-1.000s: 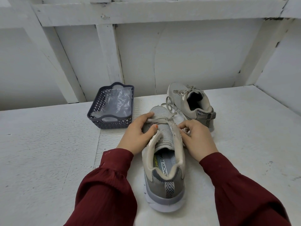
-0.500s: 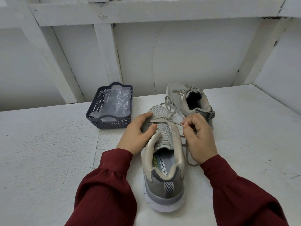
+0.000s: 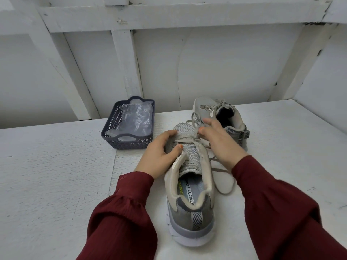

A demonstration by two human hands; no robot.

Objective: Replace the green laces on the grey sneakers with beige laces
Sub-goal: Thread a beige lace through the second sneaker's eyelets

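Note:
A grey sneaker (image 3: 189, 196) stands on the white table (image 3: 56, 175), heel toward me, with a beige lace across its lower eyelets. My left hand (image 3: 157, 156) grips its left side, thumb on the tongue. My right hand (image 3: 219, 143) hovers over the sneaker's right front, fingers stretched out and its thumb near the lace crossing; I see no pinch. A loose end of the beige lace (image 3: 223, 190) loops on the table under my right wrist. The second grey sneaker (image 3: 232, 119) stands behind, laced in beige and tied.
A dark blue plastic basket (image 3: 129, 142) holding a clear plastic bag (image 3: 135, 119) sits at the back left of the sneakers. White walls and beams close off the back and the right side.
My right hand pinched the lace and pulled it rightward, then let go and moved forward toward the toe with its fingers spread. The left hand stayed put on the sneaker.

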